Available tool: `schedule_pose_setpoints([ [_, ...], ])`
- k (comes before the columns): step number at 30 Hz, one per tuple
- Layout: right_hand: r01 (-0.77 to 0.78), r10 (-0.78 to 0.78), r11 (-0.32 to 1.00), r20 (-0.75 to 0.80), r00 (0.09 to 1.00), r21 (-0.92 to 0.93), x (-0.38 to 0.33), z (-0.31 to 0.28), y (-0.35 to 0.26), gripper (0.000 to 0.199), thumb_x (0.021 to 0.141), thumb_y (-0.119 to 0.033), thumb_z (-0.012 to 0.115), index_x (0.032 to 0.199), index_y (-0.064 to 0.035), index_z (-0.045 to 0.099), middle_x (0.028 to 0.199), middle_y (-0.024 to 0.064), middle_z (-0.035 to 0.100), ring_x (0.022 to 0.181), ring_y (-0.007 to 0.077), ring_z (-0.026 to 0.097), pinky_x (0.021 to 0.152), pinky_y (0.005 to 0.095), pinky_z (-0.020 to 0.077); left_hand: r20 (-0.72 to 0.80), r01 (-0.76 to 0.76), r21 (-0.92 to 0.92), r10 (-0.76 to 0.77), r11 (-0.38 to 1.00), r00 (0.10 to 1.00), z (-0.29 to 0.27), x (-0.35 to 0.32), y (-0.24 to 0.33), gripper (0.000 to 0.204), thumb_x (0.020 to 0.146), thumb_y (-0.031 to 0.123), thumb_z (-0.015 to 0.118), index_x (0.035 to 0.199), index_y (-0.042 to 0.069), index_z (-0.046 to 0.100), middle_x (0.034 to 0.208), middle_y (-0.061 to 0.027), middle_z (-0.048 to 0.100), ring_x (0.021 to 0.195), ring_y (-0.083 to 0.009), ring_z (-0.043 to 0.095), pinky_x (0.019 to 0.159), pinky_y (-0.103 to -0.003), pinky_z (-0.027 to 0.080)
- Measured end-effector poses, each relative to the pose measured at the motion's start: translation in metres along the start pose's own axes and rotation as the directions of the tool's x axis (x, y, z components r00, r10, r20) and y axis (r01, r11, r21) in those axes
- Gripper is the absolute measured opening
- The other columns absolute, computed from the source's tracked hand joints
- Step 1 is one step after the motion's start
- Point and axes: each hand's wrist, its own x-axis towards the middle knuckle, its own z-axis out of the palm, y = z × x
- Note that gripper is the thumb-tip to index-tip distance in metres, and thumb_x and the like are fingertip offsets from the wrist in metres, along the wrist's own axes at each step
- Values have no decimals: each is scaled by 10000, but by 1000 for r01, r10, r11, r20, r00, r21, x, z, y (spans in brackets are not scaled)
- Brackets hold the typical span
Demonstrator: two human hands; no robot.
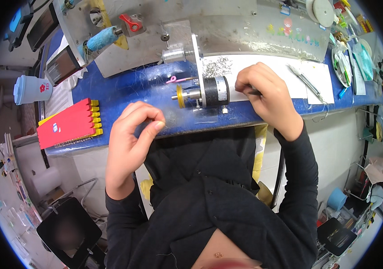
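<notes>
Apparently at a fine pinching step, the left hand [129,141] has thumb and forefinger together, any hold unclear; the right hand [265,92] curls, contents hidden, beside the black cylindrical motor [211,92] over the blue tabletop [120,92]. Steady fingers seem needed next.

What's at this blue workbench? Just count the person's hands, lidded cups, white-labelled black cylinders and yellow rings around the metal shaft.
Hands: 2 (left hand, right hand)
Lidded cup: 1
Black cylinder: 1
Yellow ring: 1
Total: 5
</notes>
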Motion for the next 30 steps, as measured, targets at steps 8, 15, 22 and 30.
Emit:
schedule_pose_setpoints([
  [8, 103, -76, 990, 248, 966, -101, 22, 1, 23, 320, 708, 81, 609, 985, -79, 612, 852, 74, 614, 844, 285, 630, 664, 372, 532, 24, -90, 346, 87, 934, 996, 7, 24, -7, 81, 812, 1, 692, 876, 23, 648, 861, -86, 629, 885, -280, 550, 813, -358, 437],
  [15, 163, -114, 971, 260, 959, -173, 16, 6, 18, 267, 791, -1, 583, 1055, -42, 590, 893, 75, 613, 845, 274, 632, 661, 364, 544, 21, -46, 378, 41, 924, 999, 8, 33, -14, 105, 793, 6, 722, 886, 21, 676, 840, -84, 647, 858, -276, 557, 798, -364, 444],
  [22, 74, -44, 989, 223, 974, -130, 10, 2, 14, 267, 795, 46, 565, 1047, -40, 567, 927, 98, 622, 848, 277, 628, 649, 357, 541, -191, -44, 287, 102, 957, 976, -9, 33, -3, 112, 819, 1, 739, 916, -11, 686, 878, -83, 676, 862, -208, 597, 786, -306, 471],
  [30, -230, 186, 918, 164, 969, 321, 26, -27, -35, 274, 929, 155, 527, 1098, -53, 466, 992, 76, 541, 824, 127, 518, 740, 256, 476, -124, -390, 235, 425, 890, 897, -7, 45, 39, 193, 784, -23, 792, 950, -6, 696, 867, -129, 695, 713, -261, 651, 652, -328, 532],
])
